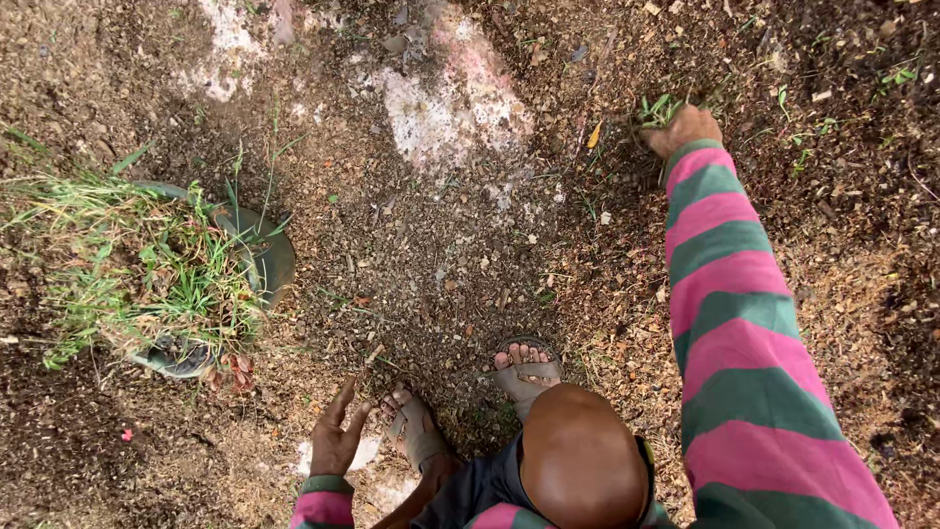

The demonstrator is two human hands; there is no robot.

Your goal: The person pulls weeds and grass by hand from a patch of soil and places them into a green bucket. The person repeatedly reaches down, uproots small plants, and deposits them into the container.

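Weeds (656, 110) sit clutched in your right hand (682, 128), far out on the soil. Your left hand (335, 438) hangs empty, fingers spread, near a grass-heaped grey basin (279, 263).

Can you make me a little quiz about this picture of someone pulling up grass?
1. True or false: the right hand is closed around a small green tuft.
2. What fills the round pan on the ground? A) water B) pulled grass C) stones
3. Is the left hand holding anything?

Key: 1. True. 2. B. 3. No, it is open and empty, fingers spread, above the soil beside the sandalled feet.
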